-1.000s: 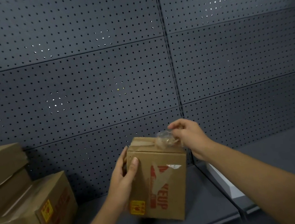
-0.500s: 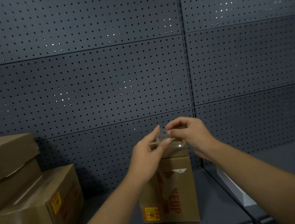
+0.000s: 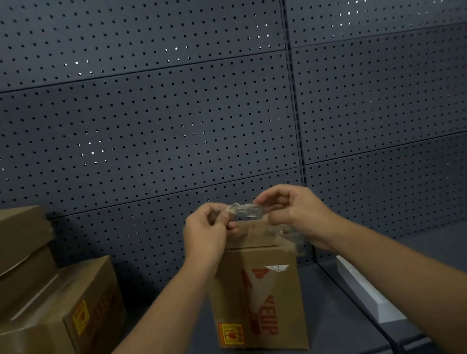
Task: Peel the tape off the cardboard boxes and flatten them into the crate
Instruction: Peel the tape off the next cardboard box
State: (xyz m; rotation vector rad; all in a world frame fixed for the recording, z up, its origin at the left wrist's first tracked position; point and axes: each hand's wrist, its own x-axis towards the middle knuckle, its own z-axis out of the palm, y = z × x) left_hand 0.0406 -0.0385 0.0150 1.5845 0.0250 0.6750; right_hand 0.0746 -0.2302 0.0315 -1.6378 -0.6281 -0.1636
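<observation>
A small brown cardboard box [image 3: 261,299] with red print and a yellow fragile sticker stands upright on the dark shelf [image 3: 333,342]. Above its top edge, my left hand [image 3: 205,238] and my right hand [image 3: 295,219] both pinch a crumpled strip of clear tape [image 3: 246,212] stretched between them. More clear tape hangs down by the box's upper right corner under my right wrist. The box's top is partly hidden by my hands.
Larger taped cardboard boxes [image 3: 47,332] are stacked at the left on the shelf. A dark pegboard wall [image 3: 216,104] rises behind. A white strip [image 3: 368,293] lies along the gap to the neighbouring shelf at the right.
My left hand left the box's side and rose to join my right hand on the tape. The tape now spans between both hands above the box.
</observation>
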